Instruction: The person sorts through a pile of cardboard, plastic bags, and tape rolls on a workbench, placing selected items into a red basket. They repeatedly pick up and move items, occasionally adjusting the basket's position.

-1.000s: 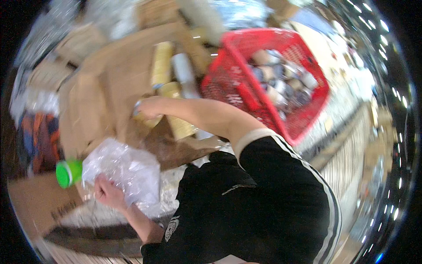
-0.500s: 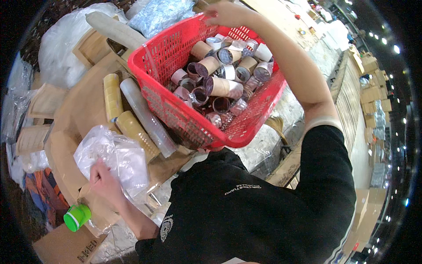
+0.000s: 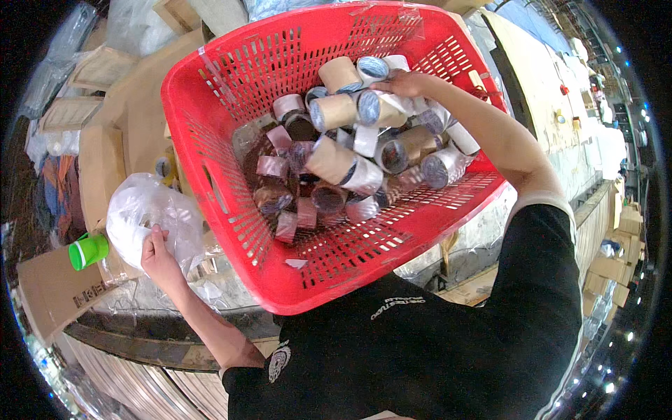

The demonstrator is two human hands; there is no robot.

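A large red plastic basket (image 3: 183, 133) with slotted walls stands in front of me, tilted toward me. In it lies a loose heap of tape rolls (image 3: 329, 161), some white, some brownish with clear or bluish ends. My right hand (image 3: 407, 84) reaches over the basket's right side, its fingers bent over a roll of tape (image 3: 378, 108) at the top of the heap; the fingertips are partly hidden. To the left of the basket, my left hand (image 3: 161, 260) pinches the edge of a clear plastic bag (image 3: 143, 210), which puffs out above the fingers.
A bright green cup-like container (image 3: 88, 250) is left of the bag, by a cardboard box (image 3: 52, 294). Brown cardboard (image 3: 133, 119) lies under and behind the basket's left side. Plastic wrap (image 3: 133, 28) is piled at the back left. Stacked cartons (image 3: 609, 269) line the far right.
The basket now appears larger and nearer, further left in view, covering the long rolls beside it. My right hand has come from the far rim down to the heap. The bag hangs fuller from my left hand.
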